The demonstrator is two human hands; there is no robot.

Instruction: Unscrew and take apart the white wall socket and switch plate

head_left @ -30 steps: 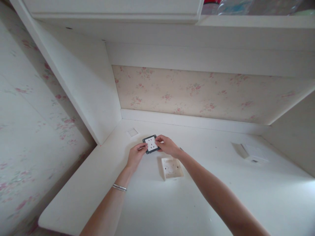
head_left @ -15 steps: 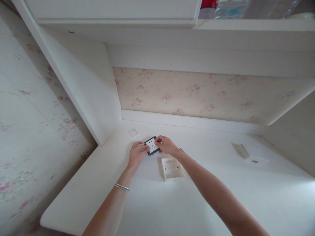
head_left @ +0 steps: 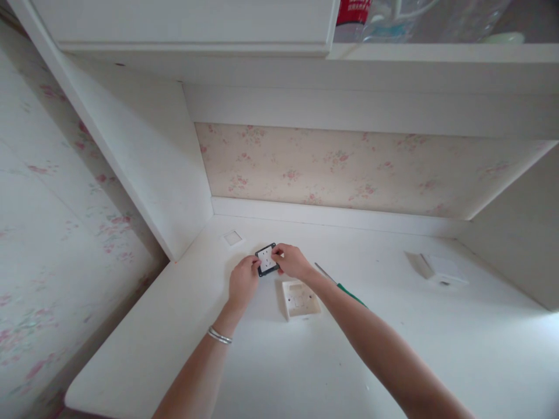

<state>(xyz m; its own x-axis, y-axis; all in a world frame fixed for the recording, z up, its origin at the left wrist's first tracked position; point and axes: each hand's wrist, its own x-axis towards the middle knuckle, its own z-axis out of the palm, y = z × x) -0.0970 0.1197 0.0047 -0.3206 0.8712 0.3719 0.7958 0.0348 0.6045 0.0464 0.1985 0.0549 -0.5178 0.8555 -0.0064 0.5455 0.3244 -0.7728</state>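
A wall socket [head_left: 266, 259] with a white face, several slots and a dark frame is held between my two hands, tilted above the white desk. My left hand [head_left: 244, 276] pinches its left edge. On its right side, the fingers of my right hand [head_left: 292, 261] are closed on the frame. Just below the socket, a white mounting box [head_left: 301, 301] lies with its hollow side up. A screwdriver [head_left: 349, 294] with a green handle rests beside my right forearm, which partly hides it. Behind the socket lies a thin white square frame [head_left: 233, 238].
The white desk [head_left: 262, 361] meets a side panel [head_left: 144, 151] at the left and a flowered wall at the back. Toward the right sits another white box [head_left: 443, 270]. Overhead, a shelf [head_left: 437, 52] carries a red-labelled bottle [head_left: 351, 13] and clear plastic items.
My left fingers have curled in closer around the socket's left edge. The view has shifted slightly, and more of the screwdriver now shows beside my right forearm.
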